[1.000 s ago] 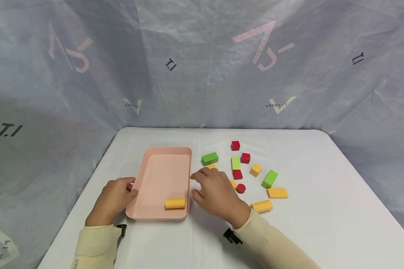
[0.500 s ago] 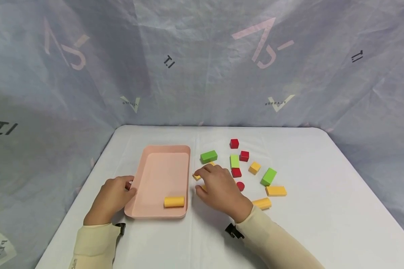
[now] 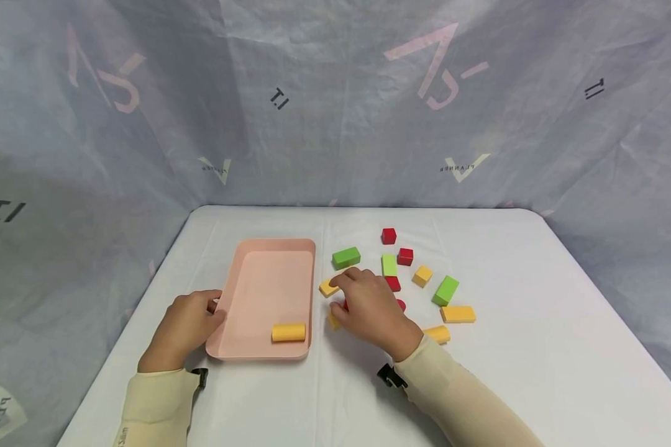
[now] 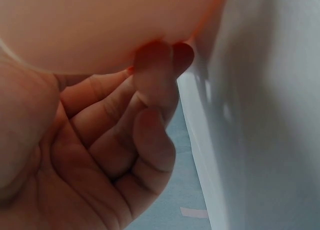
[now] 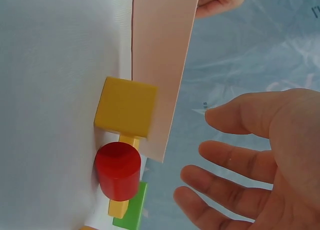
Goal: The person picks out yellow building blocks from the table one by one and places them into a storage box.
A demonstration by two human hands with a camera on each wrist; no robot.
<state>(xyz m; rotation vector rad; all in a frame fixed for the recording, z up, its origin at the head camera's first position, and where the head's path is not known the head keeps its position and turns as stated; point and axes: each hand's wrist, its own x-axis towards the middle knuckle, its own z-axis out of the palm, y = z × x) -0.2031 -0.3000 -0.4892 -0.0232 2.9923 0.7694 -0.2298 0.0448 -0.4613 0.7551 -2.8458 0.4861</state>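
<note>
My left hand (image 3: 184,326) grips the left side of a pink tray (image 3: 274,279), fingers curled against its underside in the left wrist view. A yellow cylinder (image 3: 288,332) lies in the tray's near right corner. Just beyond the tray's right wall, my right hand (image 3: 371,310) hovers over the blocks with thumb and fingers spread apart, holding nothing. Below it in the right wrist view are a yellow cube (image 5: 125,105) and a red cylinder (image 5: 118,172). In the head view the hand partly covers both, along with a flat yellow block (image 3: 328,287) by its fingertips.
Behind the right hand lie a green block (image 3: 346,257), a light green block (image 3: 389,265) and several red pieces. Farther right are a yellow cube (image 3: 422,276), another green block (image 3: 445,290), a yellow slab (image 3: 458,314) and a yellow cylinder (image 3: 437,334). Grey cloth hangs behind the white table.
My right hand has drawn slightly right, away from the tray, so the flat yellow block and the yellow cube show more. The left hand has stayed on the tray.
</note>
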